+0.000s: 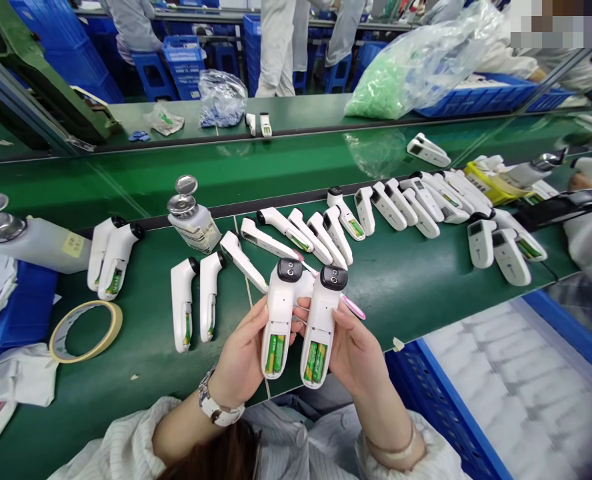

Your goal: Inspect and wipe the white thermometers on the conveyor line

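Note:
My left hand [243, 353] is closed around a white handheld thermometer [279, 313] with green batteries showing in its open back. My right hand [357, 350] grips a second white thermometer [322, 327], also with its batteries exposed. I hold the two upright side by side above the near edge of the green bench [406, 280]. A pink stick [351, 305] pokes out behind the right one. Two more thermometers [196, 300] lie just to the left on the bench.
Several white thermometers [406, 203] lie in a row across the bench. A metal-topped dispenser bottle [192, 217], a roll of tape [86, 330] and another thermometer pair [110, 257] sit left. A blue crate [501, 393] stands at lower right. Other people work beyond the conveyor.

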Available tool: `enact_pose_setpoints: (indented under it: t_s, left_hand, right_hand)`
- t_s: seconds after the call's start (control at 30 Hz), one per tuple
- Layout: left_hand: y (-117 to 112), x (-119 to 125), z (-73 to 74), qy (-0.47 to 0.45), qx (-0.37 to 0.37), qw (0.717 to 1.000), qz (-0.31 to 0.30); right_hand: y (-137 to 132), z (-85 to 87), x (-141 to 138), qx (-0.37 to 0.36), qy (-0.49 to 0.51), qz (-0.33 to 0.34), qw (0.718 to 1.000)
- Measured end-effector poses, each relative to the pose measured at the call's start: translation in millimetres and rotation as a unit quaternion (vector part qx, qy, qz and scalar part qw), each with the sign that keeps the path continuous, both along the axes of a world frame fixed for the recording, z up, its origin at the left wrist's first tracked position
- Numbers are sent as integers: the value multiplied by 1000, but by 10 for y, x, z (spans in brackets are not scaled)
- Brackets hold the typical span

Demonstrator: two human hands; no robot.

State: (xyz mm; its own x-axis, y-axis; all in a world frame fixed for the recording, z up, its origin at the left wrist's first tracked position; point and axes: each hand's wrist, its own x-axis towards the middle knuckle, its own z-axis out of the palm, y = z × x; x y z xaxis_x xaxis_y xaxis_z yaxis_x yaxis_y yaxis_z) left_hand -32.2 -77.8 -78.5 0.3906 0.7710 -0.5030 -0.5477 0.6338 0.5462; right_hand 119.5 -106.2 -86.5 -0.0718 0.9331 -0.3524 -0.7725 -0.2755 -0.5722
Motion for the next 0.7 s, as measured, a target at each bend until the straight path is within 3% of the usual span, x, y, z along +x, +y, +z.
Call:
enact_pose_setpoints:
  t_s: [0.3, 0.7]
  left_hand:
    - [-20, -17, -80, -70, 10, 996, -47]
    - [-20, -26, -76, -62, 26, 996, -60]
  right_hand:
    - [-17, 8, -17, 55, 11, -24, 998]
    - [-56, 57, -5, 29, -20, 1, 999]
